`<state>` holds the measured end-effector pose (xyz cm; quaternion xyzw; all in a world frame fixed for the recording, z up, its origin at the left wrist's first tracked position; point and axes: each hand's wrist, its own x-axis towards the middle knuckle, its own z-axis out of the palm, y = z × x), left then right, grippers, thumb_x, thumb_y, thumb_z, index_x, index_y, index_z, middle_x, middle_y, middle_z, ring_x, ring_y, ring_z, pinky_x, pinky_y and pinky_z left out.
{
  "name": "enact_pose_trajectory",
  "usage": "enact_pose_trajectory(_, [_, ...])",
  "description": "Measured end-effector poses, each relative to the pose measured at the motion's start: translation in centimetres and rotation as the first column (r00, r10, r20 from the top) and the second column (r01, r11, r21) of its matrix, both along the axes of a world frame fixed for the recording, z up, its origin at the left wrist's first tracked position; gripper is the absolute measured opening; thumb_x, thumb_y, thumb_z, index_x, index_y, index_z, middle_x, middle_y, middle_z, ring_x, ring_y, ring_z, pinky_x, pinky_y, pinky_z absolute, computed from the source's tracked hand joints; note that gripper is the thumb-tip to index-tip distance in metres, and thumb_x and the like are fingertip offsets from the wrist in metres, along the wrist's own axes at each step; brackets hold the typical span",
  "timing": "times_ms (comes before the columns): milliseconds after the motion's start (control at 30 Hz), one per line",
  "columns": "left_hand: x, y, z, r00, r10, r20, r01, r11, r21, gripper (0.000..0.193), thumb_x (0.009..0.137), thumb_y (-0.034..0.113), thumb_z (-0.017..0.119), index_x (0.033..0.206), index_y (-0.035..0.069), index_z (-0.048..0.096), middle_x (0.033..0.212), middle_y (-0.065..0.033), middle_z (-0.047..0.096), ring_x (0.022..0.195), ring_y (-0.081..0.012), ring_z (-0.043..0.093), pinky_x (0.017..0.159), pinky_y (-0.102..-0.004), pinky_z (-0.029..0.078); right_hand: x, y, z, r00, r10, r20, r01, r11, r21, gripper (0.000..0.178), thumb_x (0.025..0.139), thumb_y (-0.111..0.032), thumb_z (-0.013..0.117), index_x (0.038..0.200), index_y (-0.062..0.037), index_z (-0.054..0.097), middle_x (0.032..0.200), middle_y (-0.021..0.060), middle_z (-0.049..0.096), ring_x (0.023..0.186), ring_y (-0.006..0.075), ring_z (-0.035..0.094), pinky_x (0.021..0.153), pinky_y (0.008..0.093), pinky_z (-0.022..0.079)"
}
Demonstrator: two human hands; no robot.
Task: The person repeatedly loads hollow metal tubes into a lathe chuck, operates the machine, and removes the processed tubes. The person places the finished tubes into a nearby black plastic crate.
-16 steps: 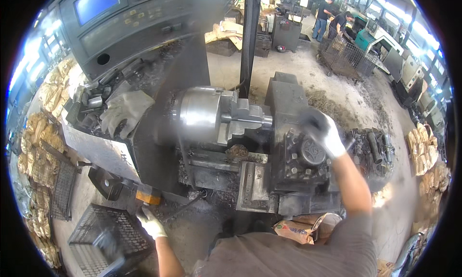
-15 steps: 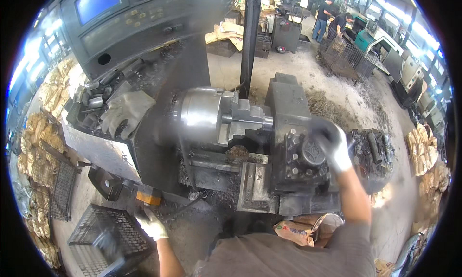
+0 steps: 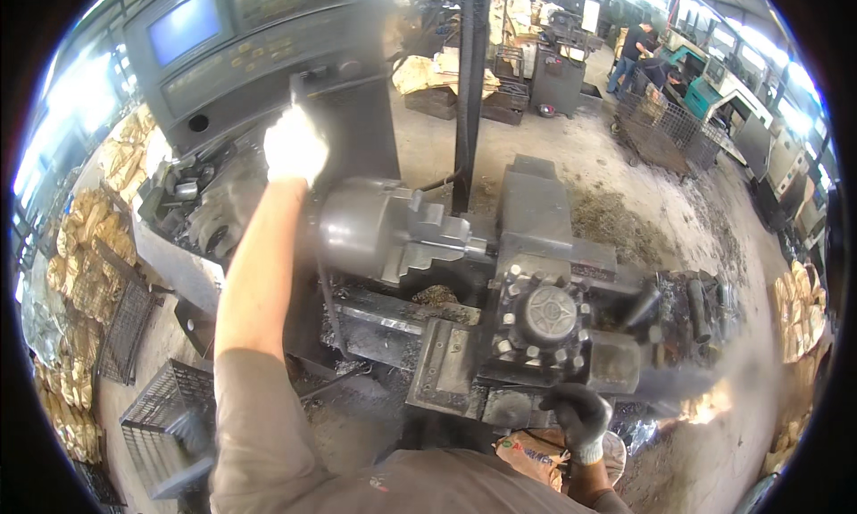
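Note:
My left hand (image 3: 296,146), in a pale glove washed out by glare, is raised at the lower edge of the machine's control panel (image 3: 259,54). One dark fingertip stretches up toward its knobs; the other fingers are lost in the brightness. My right hand (image 3: 580,417), in a dark-palmed glove with a white cuff, is low at the front of the lathe carriage (image 3: 446,367). Its fingers are curled, and what they close on is hidden. Between my arms are the lathe chuck (image 3: 361,228), slightly blurred, and the bolted tool post (image 3: 546,313) with its round cap.
A tray of metal parts (image 3: 178,246) stands left of the chuck. Black crates (image 3: 170,425) sit on the floor below it. Dark cylindrical parts (image 3: 701,309) lie at the right. A paper sack (image 3: 534,456) is near my body. Two people work beside a mesh cart (image 3: 665,125) far back.
My left hand has risen from beside an orange block at lower left to the control panel. My right hand has dropped from the tool post to the carriage front. The view has shifted.

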<state>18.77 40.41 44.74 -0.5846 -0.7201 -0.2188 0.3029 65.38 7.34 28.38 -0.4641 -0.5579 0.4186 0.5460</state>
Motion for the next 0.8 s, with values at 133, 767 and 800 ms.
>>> enact_pose_trajectory(133, [-1.7, 2.2, 0.9, 0.991, 0.117, 0.062, -0.106, 0.98, -0.167, 0.083, 0.098, 0.027, 0.051, 0.17, 0.007, 0.016, 0.12, -0.0248, 0.073, 0.105, -0.0393, 0.074, 0.095, -0.0479, 0.058, 0.4, 0.1, -0.3, 0.989, 0.119, 0.085, -0.11, 0.989, -0.097, 0.028, 0.086, 0.015, 0.066, 0.111, 0.0068, 0.074, 0.103, 0.0153, 0.079, 0.088, 0.0214, 0.078, 0.078, 0.0325, 0.062])
enact_pose_trajectory(767, [5.8, -101.1, -57.5, 0.213, 0.977, 0.005, 0.096, -0.016, -0.995, 0.032, 0.091, 0.03, 0.065, 0.112, 0.013, 0.083, 0.123, -0.0141, 0.077, 0.118, -0.0323, 0.072, 0.098, -0.0418, 0.057, -32.4, -5.0, -11.4, 0.187, 0.8, 0.57, -0.973, 0.229, -0.001, 0.02, 0.092, -0.019, 0.075, 0.111, -0.0121, 0.075, 0.097, 0.0114, 0.079, 0.085, 0.0308, 0.077, 0.075, 0.039, 0.062])
enact_pose_trajectory(800, [6.9, -106.8, -56.4, 0.23, 0.967, -0.11, 0.062, -0.127, -0.99, 0.03, 0.094, 0.028, 0.063, 0.111, 0.014, 0.083, 0.12, -0.0103, 0.078, 0.115, -0.0286, 0.074, 0.095, -0.0405, 0.058, -34.7, -5.9, -11.6, 0.117, 0.774, 0.622, -0.98, 0.191, -0.053, 0.019, 0.093, -0.021, 0.074, 0.109, -0.0124, 0.077, 0.099, 0.0115, 0.079, 0.087, 0.0321, 0.077, 0.077, 0.0404, 0.062])
